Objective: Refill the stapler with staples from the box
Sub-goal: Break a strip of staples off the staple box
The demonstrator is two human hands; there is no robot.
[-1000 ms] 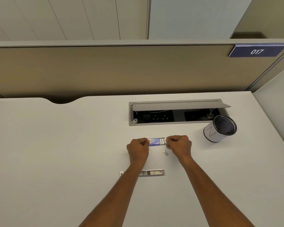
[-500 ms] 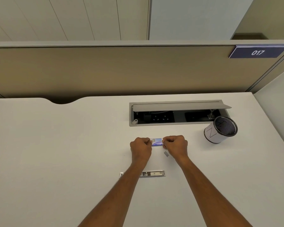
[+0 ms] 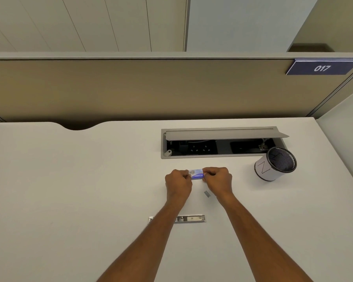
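A small blue and white staple box (image 3: 196, 174) is pinched between my two hands above the white desk. My left hand (image 3: 178, 183) grips its left end and my right hand (image 3: 217, 180) grips its right end. The box looks closed, with no inner tray showing. A short grey strip of staples (image 3: 206, 193) lies loose on the desk just below my right hand. The silver stapler (image 3: 190, 218) lies flat nearer to me, and my left forearm hides its left part.
An open cable box (image 3: 220, 143) with sockets is sunk into the desk (image 3: 69, 190) behind my hands. A white pen cup with a black mesh lining (image 3: 274, 164) stands to the right. A beige partition closes the far edge.
My hands have come closer together. The white inner tray that stuck out to the right of the box a second ago has slid back inside it.
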